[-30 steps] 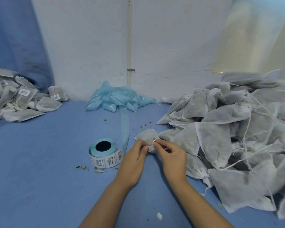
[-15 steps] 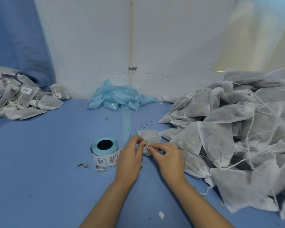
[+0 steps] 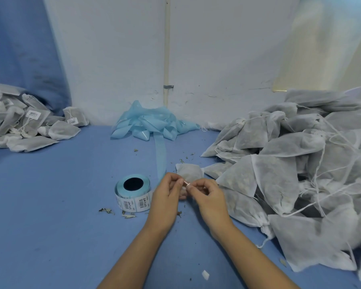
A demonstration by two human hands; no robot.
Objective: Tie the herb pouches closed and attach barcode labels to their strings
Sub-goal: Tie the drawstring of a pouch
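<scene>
A small white herb pouch (image 3: 189, 172) lies on the blue table just beyond my hands. My left hand (image 3: 167, 195) and my right hand (image 3: 209, 197) meet at its neck, each pinching the pouch's white string (image 3: 186, 183) between thumb and fingertips. The pouch's near end is hidden behind my fingers. Directly left of my left hand stands a roll of barcode labels (image 3: 133, 192) on pale blue backing, with printed labels facing me.
A big heap of unlabelled pouches with loose strings (image 3: 296, 163) fills the right side. Labelled pouches (image 3: 27, 126) are piled at far left. Used blue backing tape (image 3: 152, 125) is bunched against the white wall. Herb crumbs and a paper scrap (image 3: 205, 274) dot the table.
My hands have stayed at the pouch's neck while the fingers shifted along the string. The pouch has turned a little on the table.
</scene>
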